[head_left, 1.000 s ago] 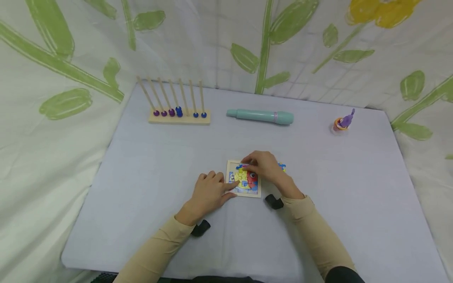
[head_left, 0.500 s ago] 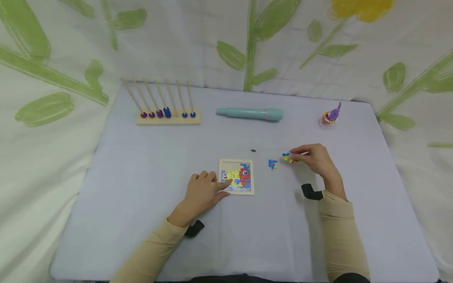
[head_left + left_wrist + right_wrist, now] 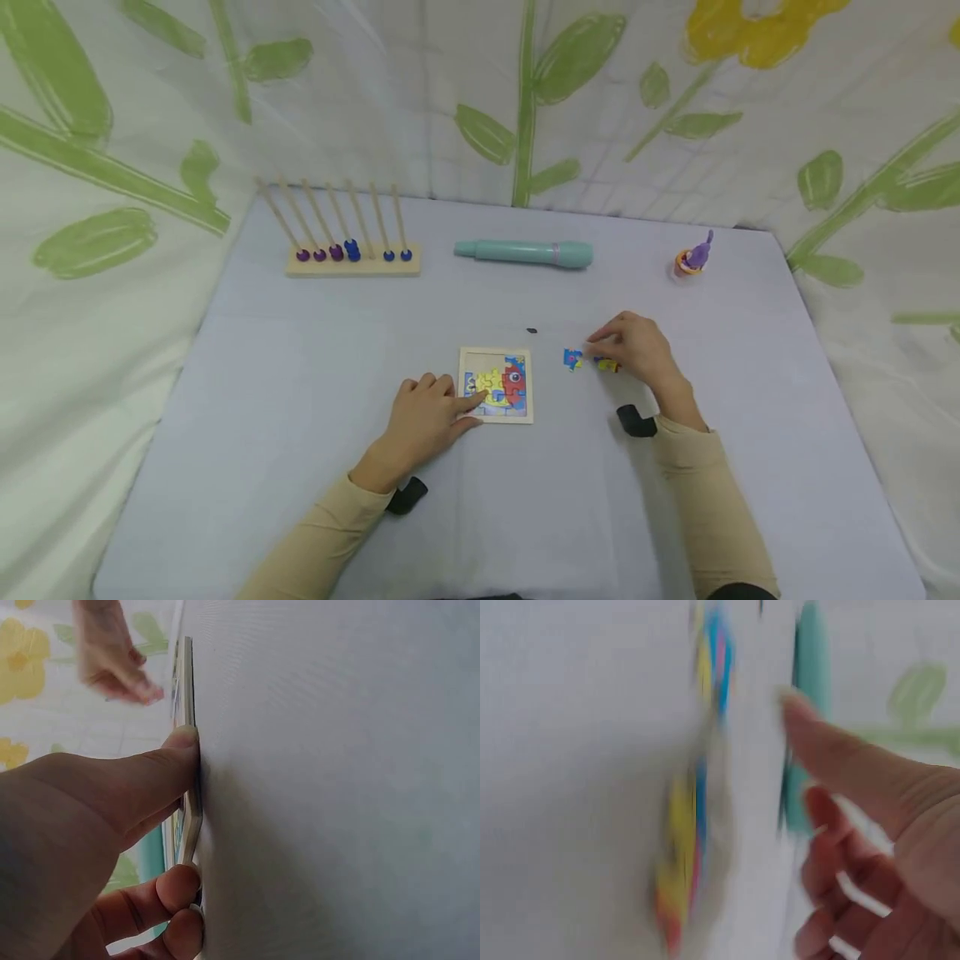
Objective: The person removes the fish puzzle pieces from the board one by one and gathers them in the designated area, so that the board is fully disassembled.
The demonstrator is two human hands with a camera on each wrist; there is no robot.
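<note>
My left hand (image 3: 422, 422) steadies a small wooden-framed jigsaw puzzle (image 3: 529, 392) by its lower left corner. Its index finger lies on the picture, and the thumb (image 3: 184, 739) presses the frame's near edge in the left wrist view. To the right, my right hand (image 3: 633, 348) hovers close over two loose puzzle pieces, holding nothing, with thumb and fingers apart. The blue and pink piece (image 3: 572, 358) lies left of its fingertips. Partly under the hand is the yellow, blue and red piece (image 3: 607, 365); both pieces are blurred in the right wrist view.
Beyond the puzzle lies a small dark piece (image 3: 532, 331). A wooden bead rack (image 3: 352, 262) with upright pegs stands at the back left. Further right are a teal tube-shaped object (image 3: 525, 252) and a small purple figure (image 3: 699, 254) in a cup.
My right hand left the puzzle for the loose pieces on the right, then shifted slightly left, away from the yellow piece it had at its fingertips. The left hand stays at the puzzle.
</note>
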